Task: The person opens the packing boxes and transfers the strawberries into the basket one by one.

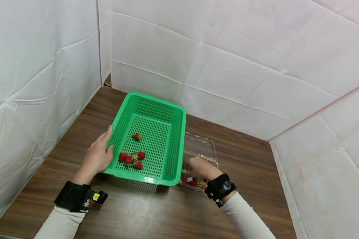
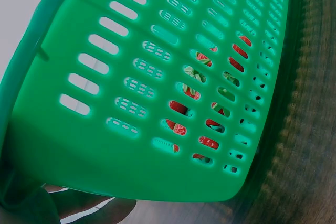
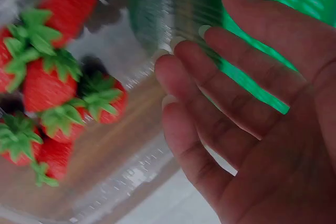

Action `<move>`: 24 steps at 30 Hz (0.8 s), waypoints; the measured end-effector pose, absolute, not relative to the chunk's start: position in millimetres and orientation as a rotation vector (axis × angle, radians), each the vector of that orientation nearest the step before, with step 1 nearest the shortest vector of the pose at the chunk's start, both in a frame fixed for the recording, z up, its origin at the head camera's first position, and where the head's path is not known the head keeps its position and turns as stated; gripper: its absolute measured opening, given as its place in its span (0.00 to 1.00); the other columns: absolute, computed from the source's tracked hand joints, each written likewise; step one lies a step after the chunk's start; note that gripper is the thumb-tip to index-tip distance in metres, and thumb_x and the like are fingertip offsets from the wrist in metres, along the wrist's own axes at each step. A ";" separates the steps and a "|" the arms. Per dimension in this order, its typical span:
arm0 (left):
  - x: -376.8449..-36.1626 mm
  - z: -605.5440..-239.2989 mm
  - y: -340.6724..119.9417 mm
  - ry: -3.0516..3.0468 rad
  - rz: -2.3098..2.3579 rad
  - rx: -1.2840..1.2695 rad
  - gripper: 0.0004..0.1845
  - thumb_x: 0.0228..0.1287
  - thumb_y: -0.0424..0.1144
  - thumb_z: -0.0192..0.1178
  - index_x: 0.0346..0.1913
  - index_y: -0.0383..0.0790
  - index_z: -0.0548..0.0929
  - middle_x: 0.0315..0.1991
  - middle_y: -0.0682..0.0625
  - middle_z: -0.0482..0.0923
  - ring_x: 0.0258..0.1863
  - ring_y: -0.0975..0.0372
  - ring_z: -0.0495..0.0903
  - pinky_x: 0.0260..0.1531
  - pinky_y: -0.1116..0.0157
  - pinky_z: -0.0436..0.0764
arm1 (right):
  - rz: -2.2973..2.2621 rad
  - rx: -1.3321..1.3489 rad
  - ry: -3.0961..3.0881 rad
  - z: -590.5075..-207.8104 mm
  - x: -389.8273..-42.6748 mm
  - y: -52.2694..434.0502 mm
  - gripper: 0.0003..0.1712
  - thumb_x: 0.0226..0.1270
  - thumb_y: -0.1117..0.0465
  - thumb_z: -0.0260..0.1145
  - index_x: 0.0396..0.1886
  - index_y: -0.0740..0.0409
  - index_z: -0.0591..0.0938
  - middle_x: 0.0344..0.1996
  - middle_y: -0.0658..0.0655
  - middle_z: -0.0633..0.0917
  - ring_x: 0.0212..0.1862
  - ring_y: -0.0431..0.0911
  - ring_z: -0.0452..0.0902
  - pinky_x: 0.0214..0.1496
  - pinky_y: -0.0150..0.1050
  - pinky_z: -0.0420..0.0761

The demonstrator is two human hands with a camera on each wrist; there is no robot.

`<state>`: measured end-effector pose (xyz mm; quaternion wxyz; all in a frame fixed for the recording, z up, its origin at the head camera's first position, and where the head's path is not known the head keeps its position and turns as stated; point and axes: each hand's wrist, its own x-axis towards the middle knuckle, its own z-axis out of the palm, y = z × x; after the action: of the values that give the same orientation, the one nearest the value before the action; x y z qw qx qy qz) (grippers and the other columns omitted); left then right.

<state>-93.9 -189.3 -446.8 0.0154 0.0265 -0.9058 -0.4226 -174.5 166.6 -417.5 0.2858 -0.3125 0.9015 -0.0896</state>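
My left hand [image 1: 97, 156] holds the left rim of a green plastic basket [image 1: 175, 146]. In the left wrist view, fingers [image 2: 110, 211] show below the perforated basket wall [image 2: 79, 145]. Several strawberries [image 1: 128, 160] cluster at the basket's near left, with a single strawberry [image 1: 136, 136] farther back. My right hand [image 1: 201, 167] is over a clear plastic clamshell box [image 1: 198, 146] beside the basket. In the right wrist view, this hand's fingers are spread and gently bent, with nothing between them. Several strawberries [image 3: 50, 85] lie in the box, apart from the fingertips.
The box's transparent lid [image 1: 200, 142] is folded back, away from me. Basket and box stand on a dark wooden table [image 1: 245, 162]. White sheeting [image 1: 227, 66] hangs behind the table and along both sides.
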 end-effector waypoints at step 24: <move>-94.4 -448.5 -188.7 -2.806 -1.315 0.076 0.38 0.73 0.30 0.44 0.78 0.45 0.38 0.74 0.30 0.52 0.58 0.32 0.69 0.54 0.34 0.67 | -0.253 -0.883 2.382 -446.3 -166.2 166.8 0.03 0.62 0.64 0.68 0.35 0.57 0.86 0.34 0.54 0.87 0.33 0.39 0.79 0.34 0.32 0.76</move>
<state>-94.4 -188.7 -448.5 0.0208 0.0244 -0.9051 -0.4240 -166.2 166.8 -446.3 0.2899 -0.3308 0.8930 -0.0949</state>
